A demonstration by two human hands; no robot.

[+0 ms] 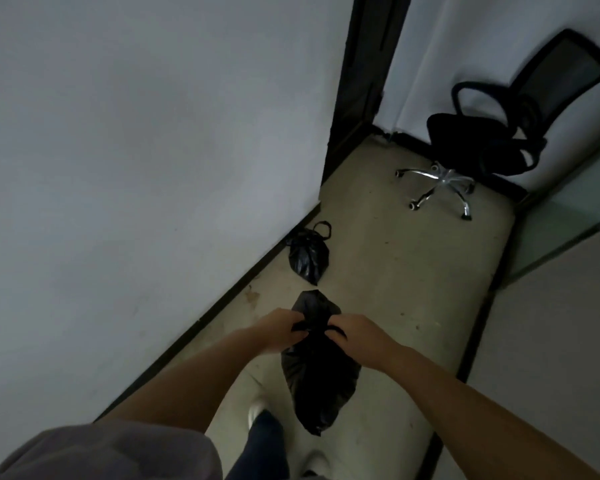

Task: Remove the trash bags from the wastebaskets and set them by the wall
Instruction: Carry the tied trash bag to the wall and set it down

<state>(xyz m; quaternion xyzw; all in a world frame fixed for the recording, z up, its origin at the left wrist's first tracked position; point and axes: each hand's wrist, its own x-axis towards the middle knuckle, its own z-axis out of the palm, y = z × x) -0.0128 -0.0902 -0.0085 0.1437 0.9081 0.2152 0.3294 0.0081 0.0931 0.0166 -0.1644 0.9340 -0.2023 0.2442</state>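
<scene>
A black trash bag [319,379] hangs in front of me above the floor. My left hand [280,330] and my right hand [355,332] both grip its gathered top, one on each side. A second, smaller black trash bag [308,254] with tied handles sits on the floor against the grey wall [153,150], a little ahead of the held bag. No wastebasket is in view.
A black office chair [492,133] with a chrome wheeled base stands at the far end of the narrow corridor. A dark door frame [361,81] rises beyond the left wall. A partition [551,341] lines the right side. My shoe [257,412] is on the floor.
</scene>
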